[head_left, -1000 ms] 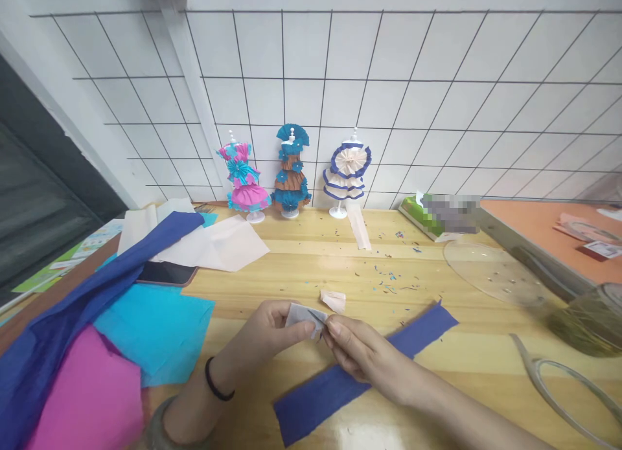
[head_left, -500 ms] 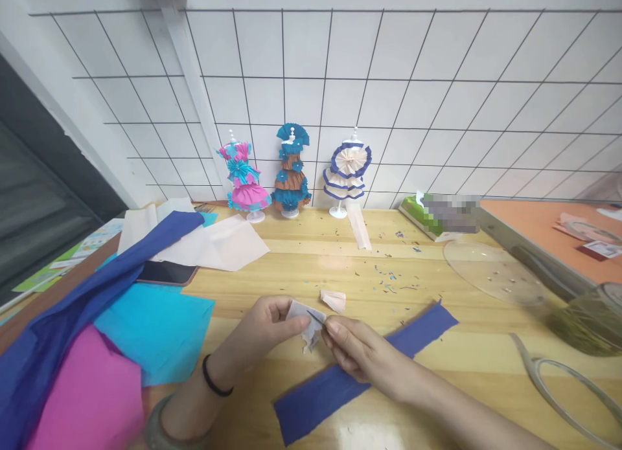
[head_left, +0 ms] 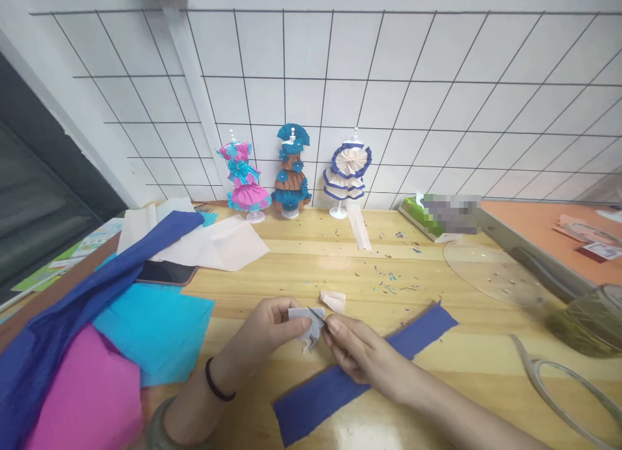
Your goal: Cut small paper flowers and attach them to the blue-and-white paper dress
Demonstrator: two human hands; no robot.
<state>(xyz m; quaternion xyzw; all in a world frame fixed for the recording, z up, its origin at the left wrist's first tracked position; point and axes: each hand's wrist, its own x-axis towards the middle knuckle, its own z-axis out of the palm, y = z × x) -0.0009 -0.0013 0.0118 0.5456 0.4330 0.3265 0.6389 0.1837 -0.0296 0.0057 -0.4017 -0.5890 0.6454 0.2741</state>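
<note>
My left hand pinches a small pale paper piece between thumb and fingers. Ragged, partly cut bits hang from the paper's lower edge. My right hand is closed round small scissors, whose thin dark blades lie across the right side of the paper. The scissors' handles are hidden in the fingers. Beneath my right hand and forearm, a dark blue crepe paper strip lies slantwise on the table. A small pale pink scrap rests just beyond the hands.
Three small dress forms in paper dresses, pink, teal and brown, and cream, stand by the wall. Coloured sheets and a phone lie left. To the right are a clear plate, a tape roll and paper snippets.
The pale paper has turned slightly in my left hand, and more of its right part shows. The scissors' blades tilt more steeply across it. Both hands stay almost in place.
</note>
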